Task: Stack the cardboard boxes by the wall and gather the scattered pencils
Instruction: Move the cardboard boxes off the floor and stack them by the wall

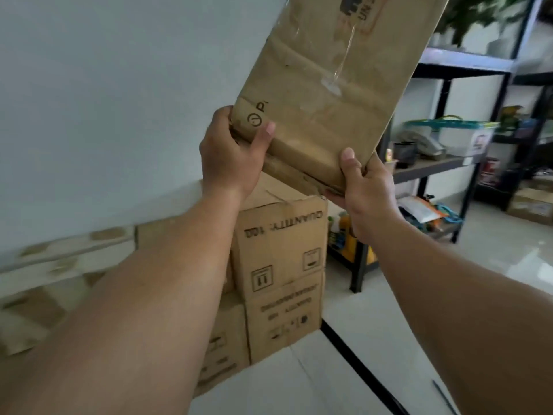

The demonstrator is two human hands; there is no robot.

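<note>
I hold a brown cardboard box (335,85) up high, tilted, above a stack by the white wall. My left hand (230,151) grips its lower left corner, thumb on the front face. My right hand (363,190) grips its lower right corner. Below stands the stack of cardboard boxes (281,256) with upside-down "QUANTITY" print, the upper one resting on a lower one (284,322), and another box (227,348) to their left. A dark pencil (444,396) lies on the floor at the lower right, partly hidden by my right arm.
A black metal shelf unit (443,166) with jars, a plastic tub and clutter stands right of the stack. More shelving and a box (532,205) sit at the far right. Pale floor tiles (374,319) with a dark line spread below.
</note>
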